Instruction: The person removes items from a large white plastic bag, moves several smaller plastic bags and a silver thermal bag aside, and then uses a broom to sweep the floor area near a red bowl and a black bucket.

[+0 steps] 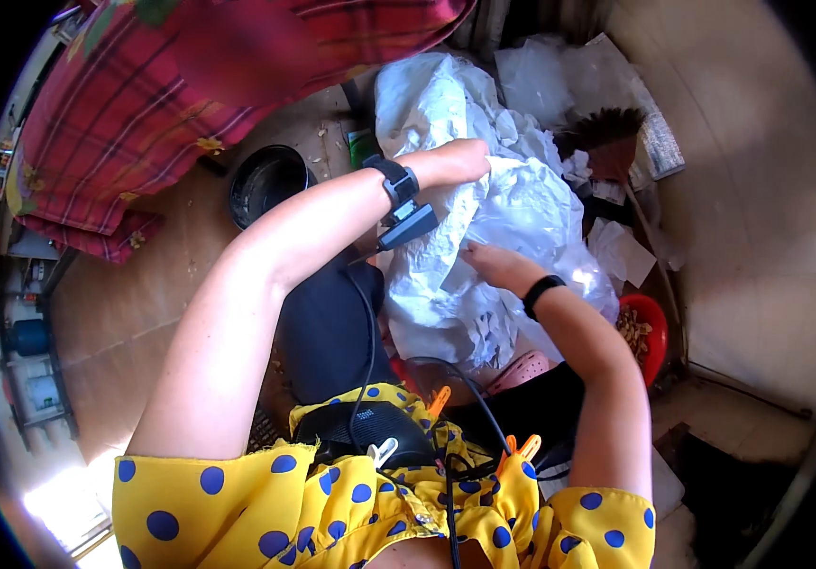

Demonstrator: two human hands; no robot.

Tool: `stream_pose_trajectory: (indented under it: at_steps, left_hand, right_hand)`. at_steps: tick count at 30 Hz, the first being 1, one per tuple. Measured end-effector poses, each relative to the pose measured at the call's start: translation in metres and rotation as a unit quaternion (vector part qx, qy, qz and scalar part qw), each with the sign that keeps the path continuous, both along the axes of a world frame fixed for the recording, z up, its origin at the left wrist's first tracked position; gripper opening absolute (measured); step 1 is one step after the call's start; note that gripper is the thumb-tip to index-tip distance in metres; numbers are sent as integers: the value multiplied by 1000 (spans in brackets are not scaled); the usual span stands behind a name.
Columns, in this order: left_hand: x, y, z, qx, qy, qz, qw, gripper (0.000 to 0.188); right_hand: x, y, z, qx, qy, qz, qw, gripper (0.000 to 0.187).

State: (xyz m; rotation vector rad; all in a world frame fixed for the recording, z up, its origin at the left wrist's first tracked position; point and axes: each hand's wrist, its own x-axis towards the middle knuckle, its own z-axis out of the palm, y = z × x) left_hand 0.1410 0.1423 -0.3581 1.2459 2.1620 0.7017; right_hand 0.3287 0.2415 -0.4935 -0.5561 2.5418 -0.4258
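A large, crumpled white plastic sack (427, 104) stands in front of me, with thinner, shiny see-through plastic bunched against its right side. My left hand (463, 161) is closed in a fist on the upper part of the sack and holds its material up. Lower down and to the right, my right hand (495, 265) pinches a fold of the same sack, with the fingertips partly hidden by it. What lies inside the sack cannot be seen.
A dark round pot (268, 180) sits on the floor to the left. Beside the sack at right is a red bowl (652, 332) holding pale pieces. A broom (609, 137) leans behind it. Red plaid cloth (142, 104) hangs at upper left. Cables run across my lap.
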Motion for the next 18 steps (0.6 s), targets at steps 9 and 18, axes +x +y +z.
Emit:
stream_pose_trajectory:
  at_steps: [9, 18]
  left_hand:
    - [13, -35, 25, 99, -201, 80, 971, 31]
    - [-4, -60, 12, 6, -278, 98, 955, 17]
  right_hand:
    - [-55, -86, -37, -133, 161, -248, 946, 31]
    - [-105, -80, 5, -242, 296, -182, 906, 35]
